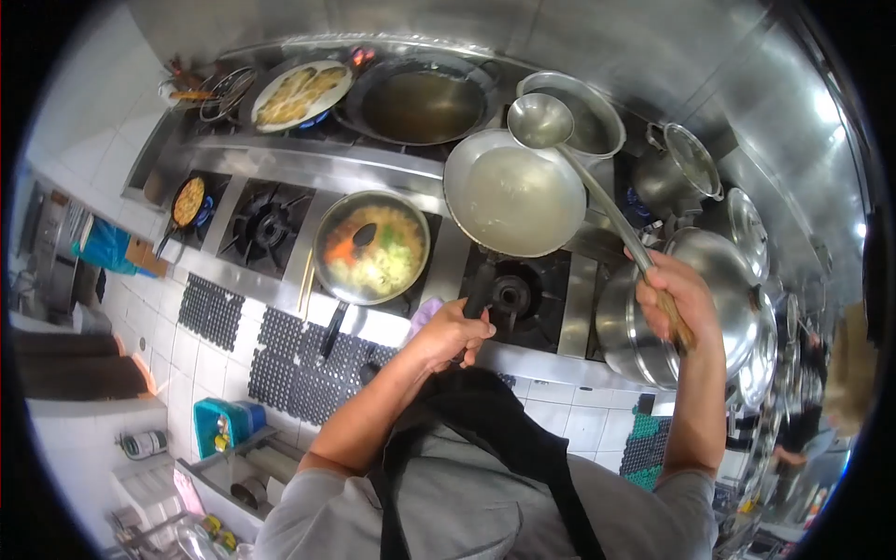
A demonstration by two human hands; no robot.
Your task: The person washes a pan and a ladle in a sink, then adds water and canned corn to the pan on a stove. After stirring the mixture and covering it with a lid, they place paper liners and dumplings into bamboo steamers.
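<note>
Steel round pan (511,193) handle gripped by left hand (452,333); right hand (674,297) fingers clench wooden-handled ladle (539,121).

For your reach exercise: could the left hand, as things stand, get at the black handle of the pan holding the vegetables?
Probably not at once: the left hand grips the tilted pan, though the vegetable pan's handle lies close beside it, unobstructed.

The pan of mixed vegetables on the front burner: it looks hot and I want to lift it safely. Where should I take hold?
Grip the pan of mixed vegetables by its dark handle, coming from the near, front edge of the stove. The handle juts toward the cook, clear of the burner and the rim, and no hands are on it.
</note>
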